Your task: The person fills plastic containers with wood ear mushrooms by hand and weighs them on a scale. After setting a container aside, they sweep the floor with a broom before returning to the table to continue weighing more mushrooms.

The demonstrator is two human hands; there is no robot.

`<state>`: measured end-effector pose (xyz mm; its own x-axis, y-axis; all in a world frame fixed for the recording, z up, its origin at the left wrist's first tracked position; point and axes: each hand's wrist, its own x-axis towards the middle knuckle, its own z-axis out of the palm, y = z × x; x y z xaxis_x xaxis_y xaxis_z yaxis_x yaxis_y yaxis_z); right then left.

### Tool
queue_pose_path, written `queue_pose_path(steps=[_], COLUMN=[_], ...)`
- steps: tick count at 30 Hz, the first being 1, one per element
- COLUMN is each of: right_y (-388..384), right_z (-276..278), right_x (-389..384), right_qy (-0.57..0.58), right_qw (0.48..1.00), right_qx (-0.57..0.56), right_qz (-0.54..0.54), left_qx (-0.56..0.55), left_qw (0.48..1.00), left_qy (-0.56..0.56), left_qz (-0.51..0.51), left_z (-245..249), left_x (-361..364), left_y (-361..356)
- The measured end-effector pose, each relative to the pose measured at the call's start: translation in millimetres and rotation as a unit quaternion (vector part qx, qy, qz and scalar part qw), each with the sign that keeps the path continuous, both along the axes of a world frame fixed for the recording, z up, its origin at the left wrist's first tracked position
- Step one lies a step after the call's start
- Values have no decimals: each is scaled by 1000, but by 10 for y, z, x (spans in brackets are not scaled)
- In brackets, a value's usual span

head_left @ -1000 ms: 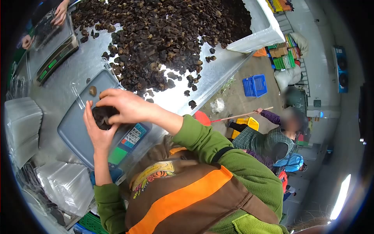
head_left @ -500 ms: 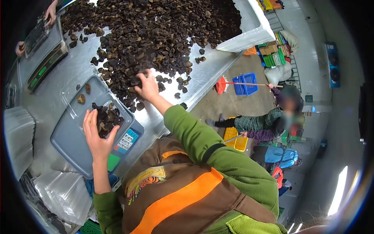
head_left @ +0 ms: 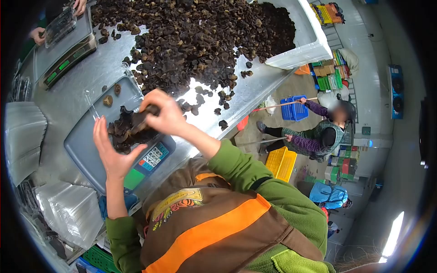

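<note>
Dark wood-ear-like pieces (head_left: 120,129) lie in a clear plastic tray (head_left: 93,107) on a grey scale (head_left: 82,141) with a keypad. My left hand (head_left: 111,152) is at the near side of the tray, fingers and thumb spread apart around the pieces. Over the tray's right side, my right hand (head_left: 166,116) pinches a dark piece between thumb and fingers. Two brownish pieces (head_left: 108,100) rest near the tray's far end. Beyond spreads a large heap of dark pieces (head_left: 182,45) on the metal table (head_left: 63,109).
A white foam box (head_left: 309,50) stands at the table's far right. Stacked clear trays (head_left: 25,139) are at left. A co-worker's hands (head_left: 38,35) hold a clear tray by another scale (head_left: 68,63). A person (head_left: 325,136) holding long handles stands beyond, near blue (head_left: 293,109) and yellow crates (head_left: 280,164).
My right hand has moved left from the heap to above the tray, with a dark piece in its fingers. The person with the handles has shifted, and the whole view has moved slightly.
</note>
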<state>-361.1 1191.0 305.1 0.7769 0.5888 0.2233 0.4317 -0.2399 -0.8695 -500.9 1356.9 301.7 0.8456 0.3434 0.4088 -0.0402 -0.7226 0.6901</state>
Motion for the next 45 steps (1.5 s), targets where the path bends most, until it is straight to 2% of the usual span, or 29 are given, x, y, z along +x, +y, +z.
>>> queue_pose_path(steps=[2,3,5,7,11,12,13,15,16,17,19,21,22,23,25,26,28,31,35,37,39,41,43,44,45], right_y=[187,223,204,138,102,108,107,70,47,-24,-181,-408,-544,-665,-914,-1034,-1228,-1377,-1533,-1563,-1569,-1598,-1602,-1626,-1519], right_z=[129,106,58,109,109,90,58,-72,-22,49,50,-11,-84,-119,-283,-356,-439,-502,-577,-607,-638,-745,-806,-810,-659], right_x=[-193,-248,-265,-201,-141,-115,-74,-9,31,55,121,188,220,229,226,212,162,55,14,0,-26,-26,-37,-21,-30], right_qy=[21,-11,-27,32,37,-25,-30,105,270,372,459,506,557,582,624,634,653,639,635,627,579,575,551,534,462], right_qw=[995,989,984,988,998,999,999,994,960,920,866,823,774,749,701,693,673,684,690,690,720,715,759,792,832], right_qx=[-92,-141,-165,-127,-59,-23,-20,16,63,102,158,212,265,267,283,274,275,243,229,244,256,265,222,120,-64], right_qz=[37,42,60,77,6,2,-3,-36,-51,-67,-116,-144,-143,-168,-197,-204,-212,-254,-260,-265,-284,-297,-267,-270,-300], left_qx=[15,16,26,23,27,21,15,15,12,9,-1,-88,-112,-111,-238,-240,-336,-387,-439,-442,-446,-459,-461,-464,-463], left_qw=[999,1000,998,998,998,998,998,998,999,999,998,990,987,986,951,950,911,892,870,869,868,857,855,851,853], left_qy=[-6,-7,49,55,49,52,56,59,50,40,49,45,40,46,-10,-7,-2,41,100,120,140,160,168,170,166], left_qz=[-28,-26,0,14,35,25,15,17,14,12,30,99,111,117,196,200,239,231,201,185,168,168,170,177,173], left_z=[14,2,-37,-107,-117,-76,-35,26,49,69,74,25,17,-39,-172,-212,-216,-124,24,39,28,-9,-75,-106,-121], left_x=[98,132,165,140,130,123,113,76,51,19,-68,-173,-207,-238,-238,-230,-208,-162,-63,1,71,153,252,315,390], left_y=[-79,-109,-136,-115,-104,-106,-103,-61,-25,10,97,228,319,398,554,625,751,842,860,864,865,864,882,894,907])
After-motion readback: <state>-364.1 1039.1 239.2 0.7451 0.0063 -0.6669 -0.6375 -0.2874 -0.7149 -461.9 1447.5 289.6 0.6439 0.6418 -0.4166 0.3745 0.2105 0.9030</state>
